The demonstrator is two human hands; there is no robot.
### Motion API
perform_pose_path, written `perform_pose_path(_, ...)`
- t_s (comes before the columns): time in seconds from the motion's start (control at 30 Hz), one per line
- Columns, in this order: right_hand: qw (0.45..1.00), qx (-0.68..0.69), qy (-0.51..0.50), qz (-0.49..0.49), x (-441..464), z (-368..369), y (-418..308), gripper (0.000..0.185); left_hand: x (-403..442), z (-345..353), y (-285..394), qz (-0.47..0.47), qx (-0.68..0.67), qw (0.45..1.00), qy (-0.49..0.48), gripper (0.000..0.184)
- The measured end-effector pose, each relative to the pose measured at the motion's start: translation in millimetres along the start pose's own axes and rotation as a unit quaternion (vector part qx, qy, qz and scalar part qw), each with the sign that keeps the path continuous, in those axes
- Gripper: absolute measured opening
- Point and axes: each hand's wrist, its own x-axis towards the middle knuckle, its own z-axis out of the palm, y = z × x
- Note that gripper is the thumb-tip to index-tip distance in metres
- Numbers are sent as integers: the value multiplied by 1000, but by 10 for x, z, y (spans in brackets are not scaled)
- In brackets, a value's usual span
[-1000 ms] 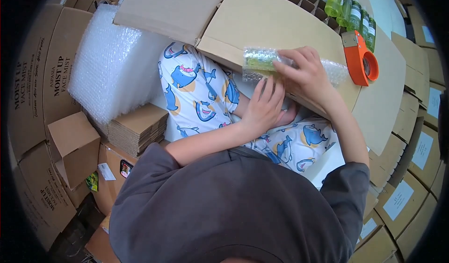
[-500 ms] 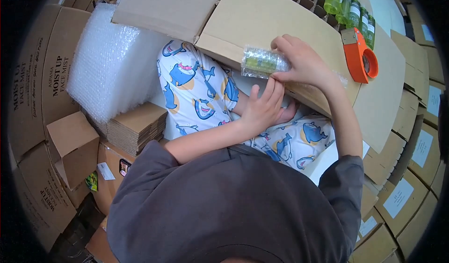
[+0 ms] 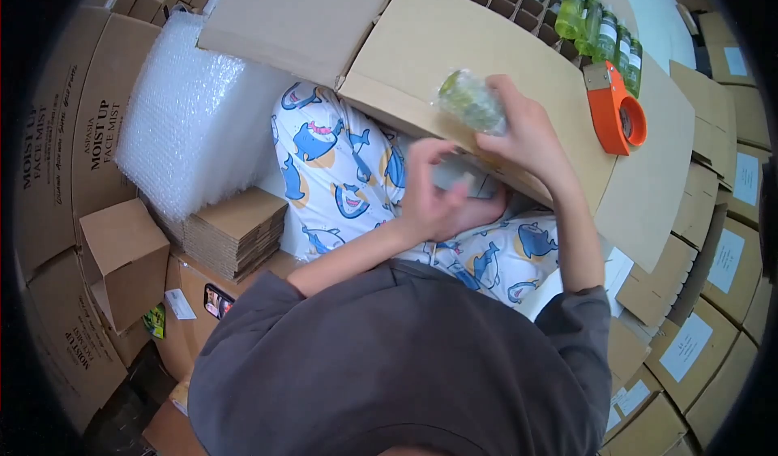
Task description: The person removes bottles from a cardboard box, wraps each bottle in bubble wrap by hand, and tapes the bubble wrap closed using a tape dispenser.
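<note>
A plain dark grey T-shirt (image 3: 397,351) is being worn with loose short sleeves (image 3: 579,322), while the left hand (image 3: 429,195) and the right hand (image 3: 527,128) are being left bare. White bottoms (image 3: 336,176) are also being worn, their fabric being patterned all over with blue, white-bellied cartoon sharks, yellow-orange rounded patches and small pink touches.

Tall ctns (image 3: 113,67) printed MOIST UP FACE MIST, far lt of frame; small open box (image 3: 130,274), lower lt, w/ green pkt (image 3: 155,321), white card (image 3: 179,304) & phone (image 3: 217,300) nr it. Flat cardbd stack (image 3: 235,217) lt of ctr. Boxes (image 3: 715,330) w/ white labels (image 3: 686,346) down rt edge.
</note>
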Motion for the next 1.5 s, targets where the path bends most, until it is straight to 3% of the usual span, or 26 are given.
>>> perform_pose_path(0.03,996,76,18,38,-42,-66,-61,55,36,-15,-6,-96,-169,978,71,77)
perform_pose_path(0.1,986,147,38,71,-115,-133,-149,54,236,-59,22,-78,-245,966,35,79)
perform_pose_path(0.17,967,232,101,26,-163,-148,-246,54,480,-110,148,-49,-382,922,-43,83)
perform_pose_path(0.2,953,274,131,4,-194,-142,-303,54,545,-110,258,-46,-383,922,-45,83)
perform_pose_path(0.23,953,272,133,2,-221,-122,-373,54,607,-93,393,-73,-391,915,-71,82)
perform_pose_path(0.33,945,139,287,71,-279,-44,-595,58,706,-69,710,-125,-408,895,-128,81)
perform_pose_path(0.47,911,-17,411,12,-391,185,-575,61,680,-96,904,-125,-326,930,-116,71)
perform_pose_path(0.57,910,9,413,-25,-483,221,-563,63,640,-172,930,-94,-208,966,-119,57)
perform_pose_path(0.63,908,22,416,-45,-534,168,-543,65,666,-243,912,-87,-241,958,-128,56)
perform_pose_path(0.73,904,317,264,-108,-684,-86,-464,70,723,-338,854,-76,-309,936,-150,53)
perform_pose_path(0.77,904,315,269,-107,-703,-91,-455,70,731,-354,793,-79,-351,916,-177,57)
perform_pose_path(0.87,797,565,204,-67,-721,-88,-381,68,790,-303,656,-81,-431,866,-239,63)
perform_pose_path(0.9,796,563,210,-68,-709,-65,-351,68,810,-260,642,-93,-500,824,-248,65)
perform_pose_path(0.97,721,672,165,-33,-650,34,-307,64,829,-196,591,-120,-627,725,-259,67)
perform_pose_path(1.0,677,723,140,-16,-624,69,-308,63,860,-176,496,-122,-626,725,-262,67)
perform_pose_path(1.03,674,724,144,-16,-605,95,-327,63,935,-161,430,-150,-620,704,-313,66)
perform_pose_path(1.1,688,724,59,-14,-561,136,-364,56,1042,-126,348,-204,-602,653,-412,64)
perform_pose_path(1.17,692,722,18,-13,-564,135,-365,52,987,-51,320,-206,-606,666,-383,69)
perform_pose_path(1.27,738,667,-76,64,-593,113,-380,71,949,-29,534,-210,-611,694,-317,81)
perform_pose_path(1.43,735,672,-84,47,-579,125,-421,58,935,-82,576,-292,-584,703,-280,83)
perform_pose_path(1.5,765,638,60,63,-614,56,-501,48,917,-101,581,-321,-572,706,-268,84)
